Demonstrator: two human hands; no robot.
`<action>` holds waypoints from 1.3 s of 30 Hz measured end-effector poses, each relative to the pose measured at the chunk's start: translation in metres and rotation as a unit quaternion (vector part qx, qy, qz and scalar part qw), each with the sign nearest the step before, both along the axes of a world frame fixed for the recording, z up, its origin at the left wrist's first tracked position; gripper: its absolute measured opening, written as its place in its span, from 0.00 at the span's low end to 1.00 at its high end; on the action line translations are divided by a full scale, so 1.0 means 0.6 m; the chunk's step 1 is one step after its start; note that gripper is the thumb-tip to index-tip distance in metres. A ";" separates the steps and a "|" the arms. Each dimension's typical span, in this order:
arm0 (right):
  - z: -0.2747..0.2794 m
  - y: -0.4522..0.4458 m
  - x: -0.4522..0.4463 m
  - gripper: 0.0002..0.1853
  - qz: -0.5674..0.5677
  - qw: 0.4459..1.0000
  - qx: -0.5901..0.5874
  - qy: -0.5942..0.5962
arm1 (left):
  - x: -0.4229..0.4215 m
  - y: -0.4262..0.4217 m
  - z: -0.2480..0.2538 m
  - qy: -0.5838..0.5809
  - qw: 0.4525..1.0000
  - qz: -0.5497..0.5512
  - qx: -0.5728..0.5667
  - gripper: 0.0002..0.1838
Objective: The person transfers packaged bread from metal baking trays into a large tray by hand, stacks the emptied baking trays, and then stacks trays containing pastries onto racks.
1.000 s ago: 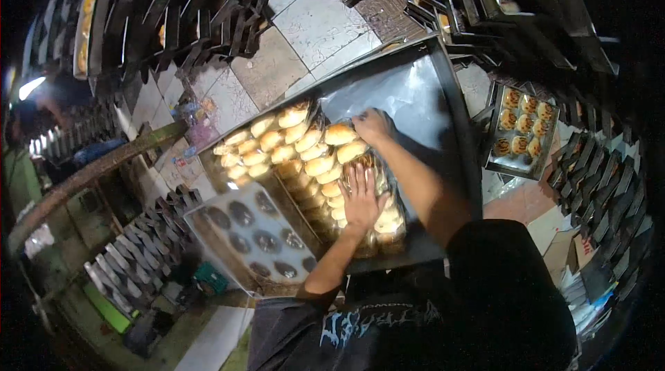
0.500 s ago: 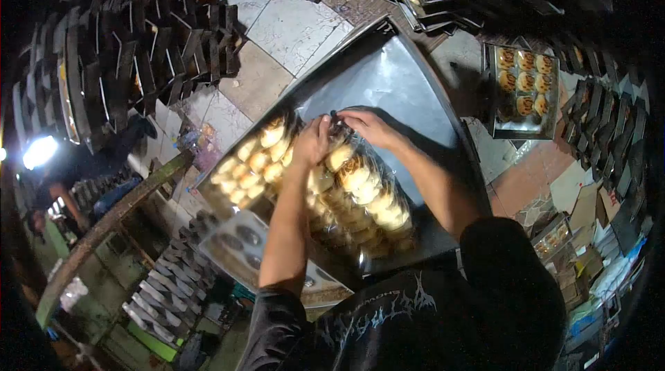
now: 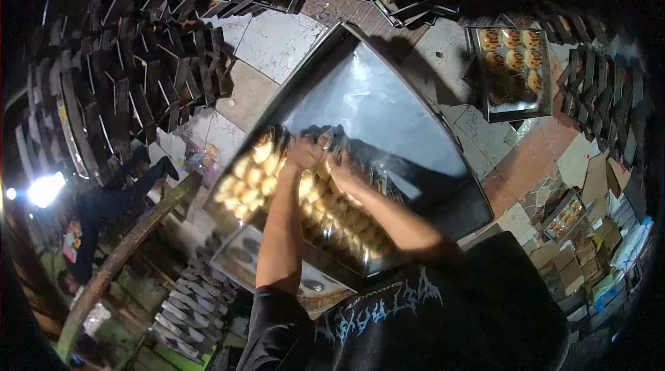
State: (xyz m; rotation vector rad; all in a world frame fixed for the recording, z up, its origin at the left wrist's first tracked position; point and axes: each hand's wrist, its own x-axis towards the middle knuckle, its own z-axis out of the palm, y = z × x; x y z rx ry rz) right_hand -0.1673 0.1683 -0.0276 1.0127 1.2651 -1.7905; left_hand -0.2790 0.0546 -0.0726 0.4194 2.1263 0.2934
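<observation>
A large metal bin [image 3: 388,104] holds rows of golden buns [image 3: 253,177], some of them under clear plastic. My left hand [image 3: 305,153] and my right hand [image 3: 341,169] are close together at the far end of the plastic-covered buns. The fingers of both are closed on the gathered end of the clear plastic bag [image 3: 336,137], as far as the blur lets me see. At the bin's near left corner sits a tray with round hollows [image 3: 239,250].
Stacked dark trays [image 3: 159,80] stand at the back left, with more stacks at the right. A tray of patterned buns [image 3: 512,111] lies on the right. Cardboard [image 3: 596,180] is at the lower right. A wooden pole [image 3: 131,239] and another person [image 3: 93,212] are at the left.
My left hand moved from lying spread on the buns to the plastic's end beside my right hand. Both then shifted slightly down and left. The view turned, and another person came further into sight.
</observation>
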 end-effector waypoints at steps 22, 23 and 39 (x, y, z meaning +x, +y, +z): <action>-0.082 0.084 0.065 0.21 -0.065 0.903 0.380 0.192 | 0.002 0.049 0.044 -0.165 0.983 0.076 -0.009 0.40; -0.126 0.045 0.092 0.26 -0.027 0.918 0.367 0.147 | 0.003 0.047 0.038 -0.140 0.985 0.097 -0.001 0.37; 0.033 0.019 0.022 0.29 0.131 0.977 0.060 0.159 | 0.165 -0.038 0.267 0.072 0.929 0.307 0.196 0.24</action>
